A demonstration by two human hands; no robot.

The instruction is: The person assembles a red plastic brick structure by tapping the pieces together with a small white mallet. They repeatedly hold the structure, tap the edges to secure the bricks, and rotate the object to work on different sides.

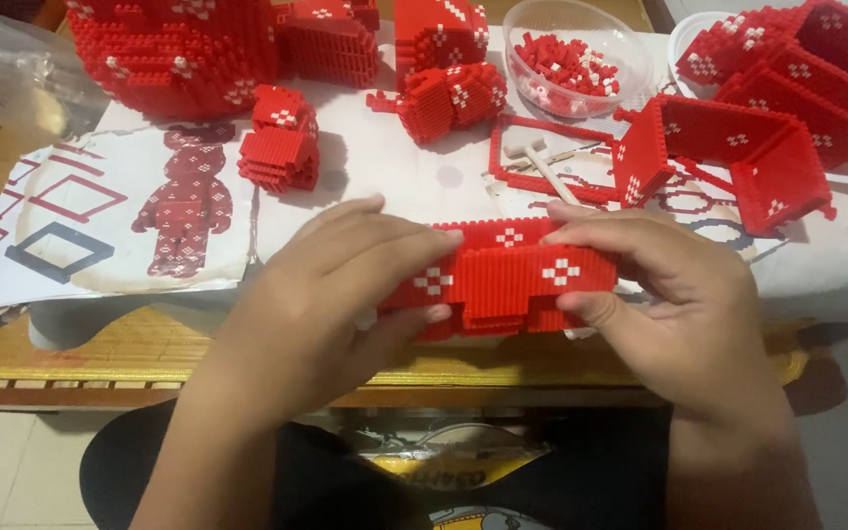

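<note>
**Both Hands Clamp a Red Brick Panel**

Nearest to us, our two forearms rise from our lap toward the table edge. Our left hand [331,294] and right hand [669,294] together hold a red micro-brick panel [507,275] with small white cross marks, raised just above the near edge of the low wooden table [100,358]. Each hand pinches one end of it, thumb underneath and fingers closed over the top edge.

Just beyond the panel lies a small wooden mallet [542,165] inside a thin red brick frame [517,132]. A clear bowl [581,54] of loose red and white bricks stands behind that. To the right sits a box-like red section [728,157] with open walls; at the far left, a large rounded red build [174,54]. A printed sheet [139,211] showing a bear figure lies on the left, with a small stepped red block [282,142] beside it.
</note>
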